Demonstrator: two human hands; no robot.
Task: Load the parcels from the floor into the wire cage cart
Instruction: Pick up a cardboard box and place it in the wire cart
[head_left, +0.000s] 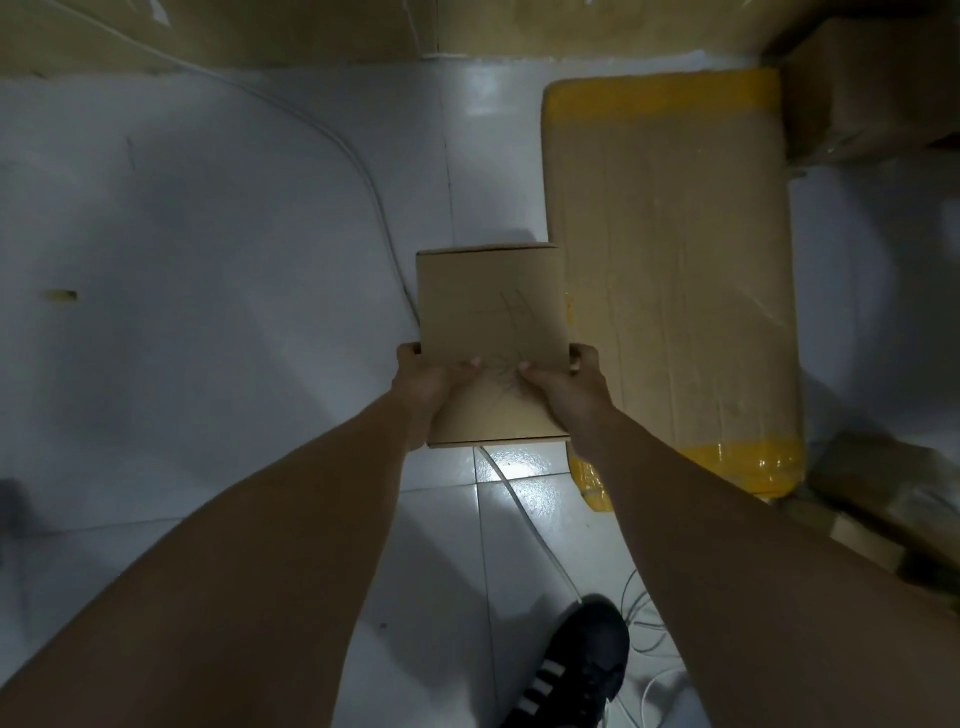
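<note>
A small flat cardboard parcel (491, 312) is held above the white tiled floor at the middle of the view. My left hand (423, 387) grips its near left edge, thumb on top. My right hand (566, 387) grips its near right edge the same way. Just to the right, a large cardboard parcel (675, 270) with yellow tape at both ends lies flat on the floor. The wire cage cart is not in view.
Brown cartons stand at the far right (872, 88) and lower right (883, 493). A cardboard wall (260, 31) runs along the top. A thin white cable (363, 176) curves across the floor and under the held parcel. My black shoe (576, 670) is at the bottom.
</note>
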